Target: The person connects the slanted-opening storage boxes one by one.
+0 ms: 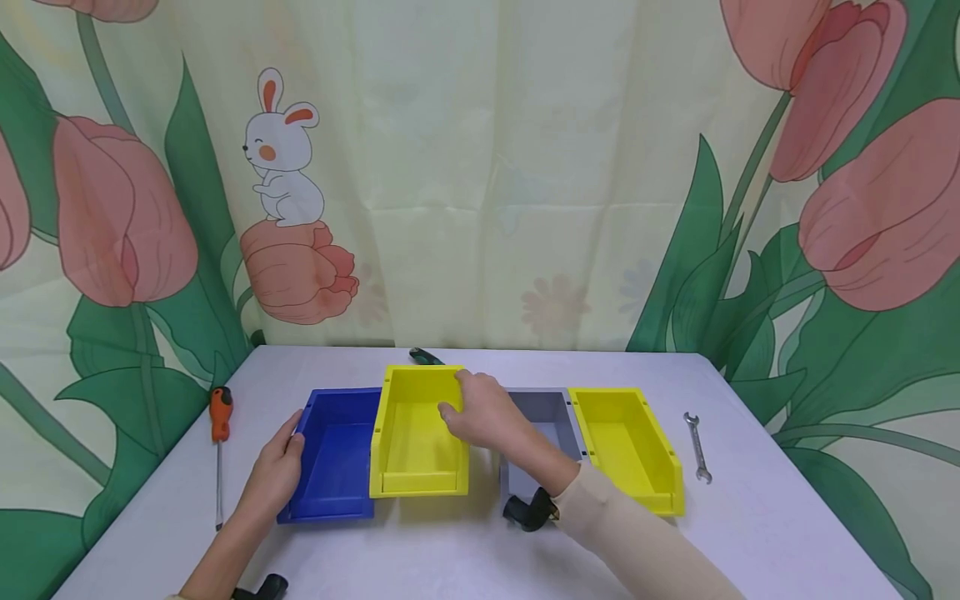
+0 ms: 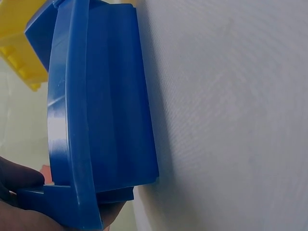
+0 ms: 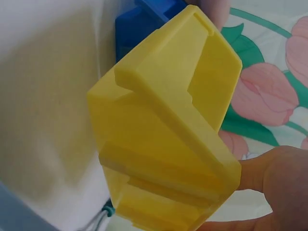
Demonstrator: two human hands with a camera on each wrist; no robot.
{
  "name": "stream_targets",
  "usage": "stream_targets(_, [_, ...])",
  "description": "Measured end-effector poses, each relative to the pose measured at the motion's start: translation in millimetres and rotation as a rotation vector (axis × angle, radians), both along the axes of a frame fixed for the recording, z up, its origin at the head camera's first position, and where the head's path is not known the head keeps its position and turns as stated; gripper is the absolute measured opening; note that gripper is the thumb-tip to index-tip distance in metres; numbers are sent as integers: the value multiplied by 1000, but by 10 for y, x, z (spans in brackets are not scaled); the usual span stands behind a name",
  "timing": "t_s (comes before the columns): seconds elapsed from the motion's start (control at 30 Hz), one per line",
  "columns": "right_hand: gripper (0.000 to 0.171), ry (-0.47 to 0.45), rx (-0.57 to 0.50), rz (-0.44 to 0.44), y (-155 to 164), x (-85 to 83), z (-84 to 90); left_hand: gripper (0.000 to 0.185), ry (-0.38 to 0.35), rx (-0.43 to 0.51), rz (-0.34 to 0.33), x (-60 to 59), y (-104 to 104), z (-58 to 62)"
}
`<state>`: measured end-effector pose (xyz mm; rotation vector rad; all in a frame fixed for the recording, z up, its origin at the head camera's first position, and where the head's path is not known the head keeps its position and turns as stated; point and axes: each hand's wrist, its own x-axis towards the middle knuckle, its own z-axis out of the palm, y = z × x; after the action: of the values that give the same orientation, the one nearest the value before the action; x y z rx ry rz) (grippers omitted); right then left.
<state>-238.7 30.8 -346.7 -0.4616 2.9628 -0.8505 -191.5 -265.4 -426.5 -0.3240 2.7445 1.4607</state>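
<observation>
A: Yellow plastic first: the right hand (image 1: 483,412) grips the right wall of the raised yellow bin (image 1: 417,433), fingers curled over the rim and into the bin, thumb on the outside. The right wrist view shows the same bin (image 3: 163,144) tipped up off the white table (image 1: 465,542), with a thumb under its edge.

B: And the left hand (image 1: 276,471)?

A: It holds the left side of the blue bin (image 1: 333,454). The fingers lie along the outer wall and the thumb comes over the near corner; the left wrist view shows that bin (image 2: 96,120) resting on the table with fingertips at its lower corner.

B: How do the bins sit?

A: The held yellow one overlaps the blue bin's right edge. A grey bin (image 1: 542,417) lies behind the right forearm, and a second yellow bin (image 1: 630,446) stands just beside it, to the right.

B: Anything else about?

A: An orange-handled screwdriver (image 1: 220,442) lies to the left, well apart from the bins. A spanner (image 1: 697,446) lies to the right. A dark-handled tool (image 1: 426,357) peeks out behind the raised bin. Flowered cloth hangs behind.
</observation>
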Motion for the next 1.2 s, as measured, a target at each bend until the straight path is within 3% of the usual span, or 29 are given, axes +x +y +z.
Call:
stream_targets(0.13, [57, 135, 136, -20, -58, 22, -9, 59, -1, -4, -8, -11, -9, -13])
stream_targets(0.27, [55, 214, 125, 41, -135, 42, 1, 59, -2, -6, -10, -16, -6, -18])
stream_targets(0.47, [58, 140, 63, 257, -306, 77, 31, 59, 0, -13, -10, -24, -12, -17])
stream_targets(0.63, [61, 89, 87, 351, -455, 90, 19, 59, 0, -11, -11, -31, -3, -18])
stream_targets(1.2, [66, 61, 151, 379, -560, 66, -56, 59, 6, -17, -14, -27, -6, -22])
